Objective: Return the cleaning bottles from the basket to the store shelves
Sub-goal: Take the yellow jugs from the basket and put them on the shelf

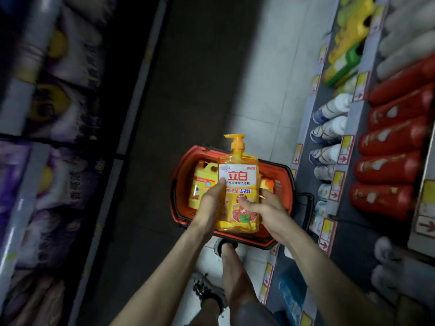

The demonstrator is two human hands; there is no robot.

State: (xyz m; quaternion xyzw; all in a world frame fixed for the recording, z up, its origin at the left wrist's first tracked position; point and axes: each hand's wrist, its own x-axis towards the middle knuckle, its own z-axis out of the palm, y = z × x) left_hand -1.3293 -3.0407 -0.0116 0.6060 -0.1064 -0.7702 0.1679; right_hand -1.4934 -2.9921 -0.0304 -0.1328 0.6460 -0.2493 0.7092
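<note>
Gripping a yellow pump bottle [238,182] upright with the left hand [210,204], fingers round its left edge, thumb on the label. Clasping its right side with the right hand [267,208], thumb laid across the front. Held over a red basket [183,170] on the floor, with a yellow jug [202,184] and an orange-capped bottle [268,184] inside. To the right, shelves [353,118] with white bottles [329,128] low down, red bottles [395,137] above, yellow and green jugs [346,50] farther along.
</note>
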